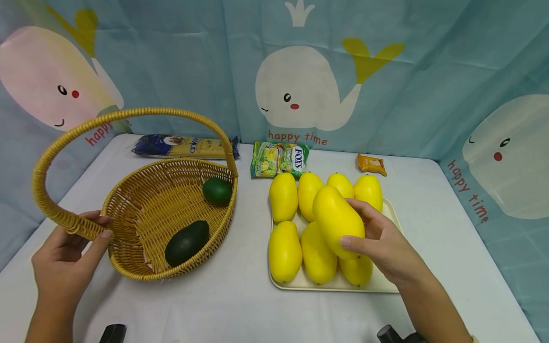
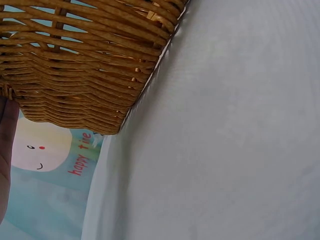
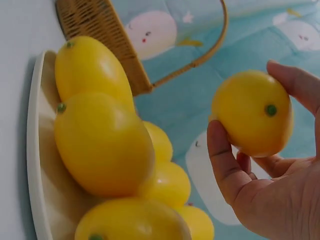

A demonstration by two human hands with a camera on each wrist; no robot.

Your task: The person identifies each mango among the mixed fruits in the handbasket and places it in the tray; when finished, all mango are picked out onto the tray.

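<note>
My left hand (image 1: 68, 259) grips the rim of a wicker basket (image 1: 146, 209) at the foot of its tall arched handle. Two dark green fruits lie inside: an avocado-like one (image 1: 187, 243) near the front and a rounder one (image 1: 217, 191) at the right wall. My right hand (image 1: 381, 238) holds a yellow mango (image 1: 338, 216) between thumb and fingers, raised over a cream tray (image 1: 388, 281). Several other mangoes (image 1: 285, 251) lie on that tray in two rows. In the right wrist view the held mango (image 3: 252, 114) is apart from the others.
Along the back of the white table (image 1: 206, 305) lie a pasta packet (image 1: 184, 146), a green candy bag (image 1: 279, 159) and a small orange packet (image 1: 371, 165). A whale-print curtain (image 1: 193, 62) hangs behind. Two black objects (image 1: 113, 333) poke in at the front edge.
</note>
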